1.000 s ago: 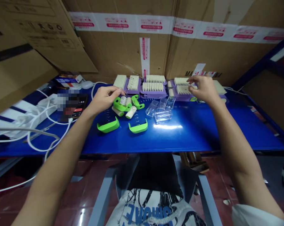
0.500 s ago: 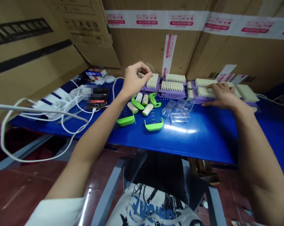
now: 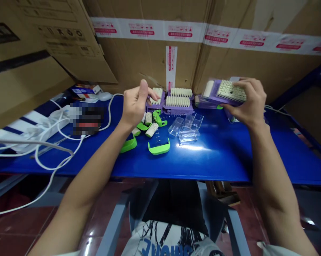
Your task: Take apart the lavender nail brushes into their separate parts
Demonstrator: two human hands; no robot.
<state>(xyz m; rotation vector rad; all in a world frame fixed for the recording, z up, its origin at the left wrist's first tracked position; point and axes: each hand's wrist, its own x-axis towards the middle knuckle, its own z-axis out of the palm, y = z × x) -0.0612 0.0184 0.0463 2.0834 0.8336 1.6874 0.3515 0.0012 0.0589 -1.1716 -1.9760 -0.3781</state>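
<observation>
My right hand (image 3: 252, 101) grips a purple brush (image 3: 231, 91) with cream bristles, raised off the table and tilted, thumb underneath and fingers over its right end. A pale roller (image 3: 208, 88) sits at the brush's left end. My left hand (image 3: 135, 105) hovers by a similar bristled piece (image 3: 157, 95), thumb up and fingers loosely bent, with nothing visible in it. Another purple bristled block (image 3: 178, 102) stands beside that piece. Below lie several cream rollers (image 3: 152, 130), a green curved part (image 3: 158, 117) and a green bracket (image 3: 159, 147).
Clear plastic covers (image 3: 189, 136) lie mid-table on the blue tabletop (image 3: 216, 163). At the left are a phone (image 3: 88, 121), a white power strip (image 3: 47, 122) and looping cables (image 3: 56, 169). Taped cardboard (image 3: 139, 53) walls the back.
My right hand has lifted the brush from the row and tilted it. The left hand's thumb has moved apart from its fingers. The camera view has shifted.
</observation>
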